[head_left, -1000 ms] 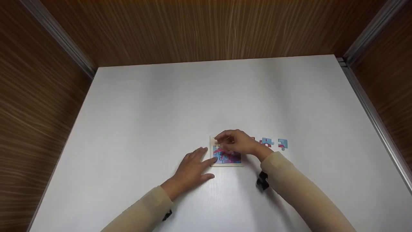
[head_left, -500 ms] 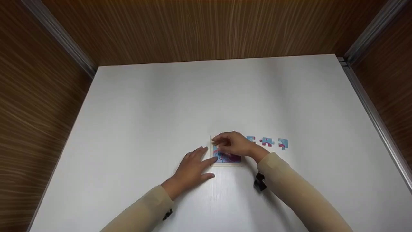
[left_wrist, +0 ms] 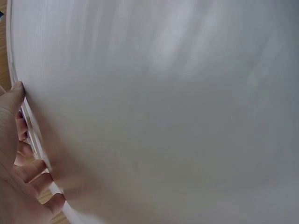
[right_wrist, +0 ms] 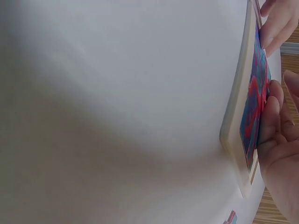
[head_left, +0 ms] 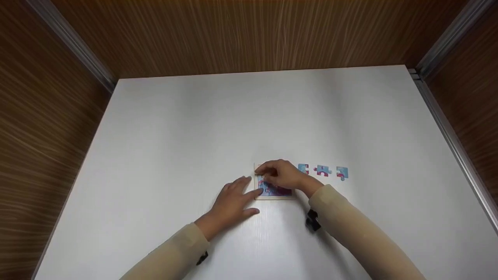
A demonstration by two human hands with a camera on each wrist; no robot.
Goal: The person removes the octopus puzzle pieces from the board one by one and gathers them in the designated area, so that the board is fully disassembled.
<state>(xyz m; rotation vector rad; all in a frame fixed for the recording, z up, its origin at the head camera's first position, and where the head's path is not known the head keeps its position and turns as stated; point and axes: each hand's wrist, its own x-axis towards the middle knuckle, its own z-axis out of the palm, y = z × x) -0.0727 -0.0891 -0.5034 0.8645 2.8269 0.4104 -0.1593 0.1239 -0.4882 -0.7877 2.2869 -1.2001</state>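
Note:
A small jigsaw in a pale wooden frame (head_left: 274, 198) lies under both hands, its blue and pink picture (right_wrist: 254, 105) tilted in the right wrist view. The left hand (head_left: 229, 201) rests with spread fingers at the frame's left side, one fingertip on the lower left corner. Along the frame's edge lie the fingers of the left hand (left_wrist: 21, 172) in the left wrist view. Over the upper left part, the right hand (head_left: 284, 175) pinches a piece between curved fingers and thumb; the piece is mostly hidden. From the side, the right hand (right_wrist: 282, 149) is low against the picture.
Three loose pieces lie in a row right of the frame: a left one (head_left: 302, 168), a middle one (head_left: 322, 170) and a right one (head_left: 342, 172). The white table (head_left: 194, 128) is bounded by brown wood-grain panels (head_left: 249, 37) behind and at both sides.
The right hand has shifted slightly left and down over the frame, bringing the leftmost loose piece into fuller view. The left hand has stayed nearly still.

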